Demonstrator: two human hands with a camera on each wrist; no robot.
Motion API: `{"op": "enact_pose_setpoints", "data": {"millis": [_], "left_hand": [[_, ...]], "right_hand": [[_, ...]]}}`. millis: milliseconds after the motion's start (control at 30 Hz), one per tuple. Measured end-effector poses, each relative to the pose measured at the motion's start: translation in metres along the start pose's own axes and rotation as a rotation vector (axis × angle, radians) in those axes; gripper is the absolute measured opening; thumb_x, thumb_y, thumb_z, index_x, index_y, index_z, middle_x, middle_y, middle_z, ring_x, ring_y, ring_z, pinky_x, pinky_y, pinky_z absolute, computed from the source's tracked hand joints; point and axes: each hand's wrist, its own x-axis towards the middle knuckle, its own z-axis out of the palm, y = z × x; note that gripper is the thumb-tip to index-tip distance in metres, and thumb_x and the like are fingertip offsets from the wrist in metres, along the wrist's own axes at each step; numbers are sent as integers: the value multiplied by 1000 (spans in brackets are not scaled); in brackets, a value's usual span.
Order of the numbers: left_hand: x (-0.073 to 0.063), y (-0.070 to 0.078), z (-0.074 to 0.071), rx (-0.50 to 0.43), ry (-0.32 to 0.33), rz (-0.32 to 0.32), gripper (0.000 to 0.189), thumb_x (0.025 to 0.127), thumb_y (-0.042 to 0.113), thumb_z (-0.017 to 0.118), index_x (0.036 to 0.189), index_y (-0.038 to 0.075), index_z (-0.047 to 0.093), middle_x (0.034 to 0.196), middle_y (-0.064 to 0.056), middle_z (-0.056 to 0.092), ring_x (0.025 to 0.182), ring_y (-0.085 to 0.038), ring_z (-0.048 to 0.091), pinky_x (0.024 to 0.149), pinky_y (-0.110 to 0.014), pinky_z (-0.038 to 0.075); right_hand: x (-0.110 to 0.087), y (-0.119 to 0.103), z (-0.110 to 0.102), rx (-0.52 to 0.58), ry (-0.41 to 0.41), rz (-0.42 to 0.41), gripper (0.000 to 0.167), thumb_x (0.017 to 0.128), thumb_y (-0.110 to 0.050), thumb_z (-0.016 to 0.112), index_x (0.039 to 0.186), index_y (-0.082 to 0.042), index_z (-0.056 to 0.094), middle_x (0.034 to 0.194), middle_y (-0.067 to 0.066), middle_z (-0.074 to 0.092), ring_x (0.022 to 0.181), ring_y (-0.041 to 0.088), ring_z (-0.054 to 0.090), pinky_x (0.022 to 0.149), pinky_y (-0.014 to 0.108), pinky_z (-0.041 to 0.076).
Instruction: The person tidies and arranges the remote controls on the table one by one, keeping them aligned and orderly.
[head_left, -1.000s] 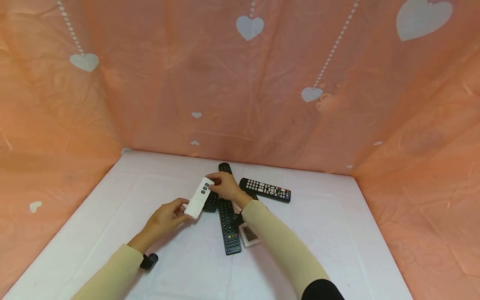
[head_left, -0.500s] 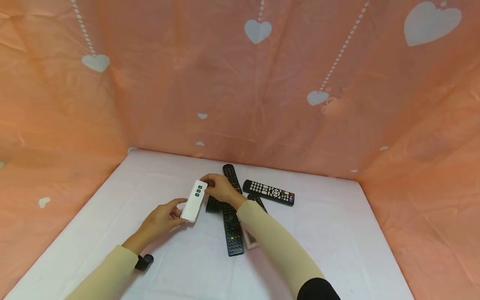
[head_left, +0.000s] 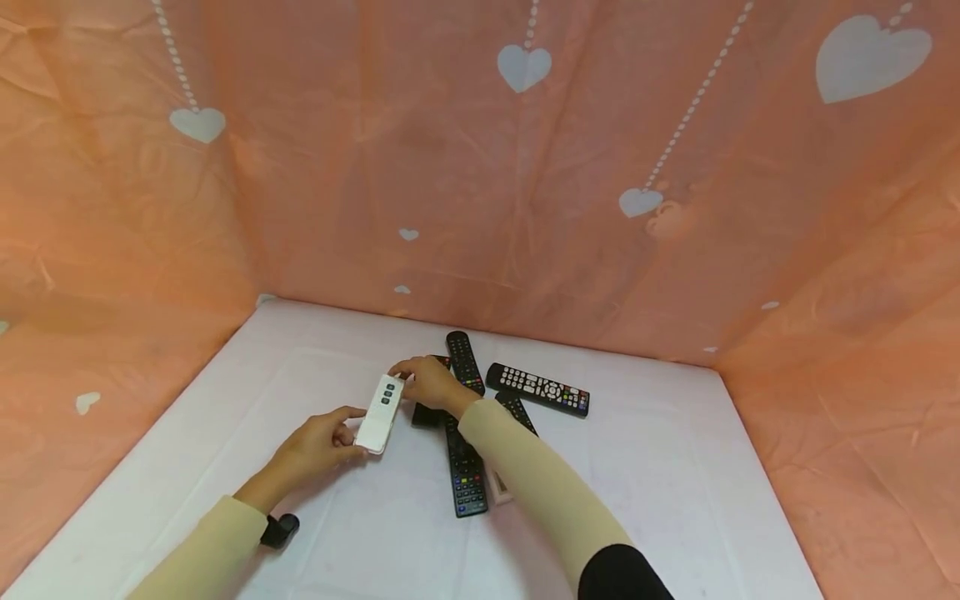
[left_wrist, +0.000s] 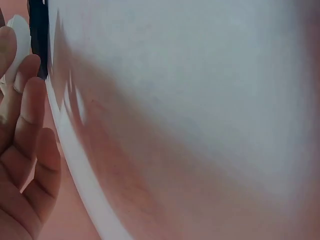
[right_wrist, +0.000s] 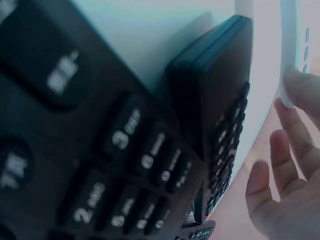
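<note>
A slim white remote point(head_left: 380, 412) with a few dark buttons near its upper end is held between both hands in the head view, tilted over the white table. My left hand point(head_left: 318, 450) pinches its lower end between thumb and fingers. At the upper end, my right hand point(head_left: 431, 385) grips it by the edge. The left wrist view has the white remote point(left_wrist: 21, 45) at the fingertips of my left hand point(left_wrist: 27, 130), the lower fingers loosely bent. In the right wrist view, thumb and index finger of my right hand point(right_wrist: 295, 175) pinch the remote point(right_wrist: 289, 45).
Several black remotes overlap on the table: one lengthwise at the back point(head_left: 463, 354), one slanted at the right point(head_left: 537, 390), one nearer point(head_left: 468, 483). Partly under the right sleeve lies a pale pink-framed object point(head_left: 500, 489). An orange heart-patterned curtain point(head_left: 450, 167) encloses the table.
Both hands have carried the white remote a little to the left and nearer to the person. The remotes on the table lie as before; the head view has shifted slightly.
</note>
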Motion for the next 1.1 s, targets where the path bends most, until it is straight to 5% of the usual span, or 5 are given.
{"op": "enact_pose_setpoints", "data": {"millis": [500, 633, 833, 1100], "left_hand": [[2, -6, 9, 38, -53, -47, 60, 76, 22, 81, 128, 6, 56, 70, 7, 57, 64, -8, 50, 57, -22, 40], [2, -4, 7, 57, -32, -53, 59, 75, 21, 81, 127, 6, 56, 70, 7, 56, 63, -8, 50, 56, -22, 40], [0, -2, 8, 126, -18, -37, 57, 76, 24, 81, 125, 9, 58, 70, 9, 53, 62, -6, 47, 56, -21, 38], [0, -3, 5, 140, -25, -17, 54, 77, 24, 80, 124, 7, 60, 69, 8, 52, 61, -5, 46, 54, -20, 37]], "right_hand": [[7, 4, 13, -153, -72, 16, 37, 82, -14, 73, 118, -20, 68, 100, -3, 72, 91, 9, 62, 113, 39, 32], [9, 3, 14, -105, -51, 16, 37, 80, -12, 75, 116, -18, 69, 99, -1, 73, 86, 8, 62, 105, 33, 40], [8, -1, 15, -45, -48, 63, 36, 79, -10, 75, 114, -17, 70, 99, 1, 71, 81, 6, 59, 72, 17, 47], [11, -2, 3, -22, -86, 107, 38, 82, -2, 67, 118, -16, 69, 106, 4, 71, 92, 12, 63, 75, 17, 47]]}}
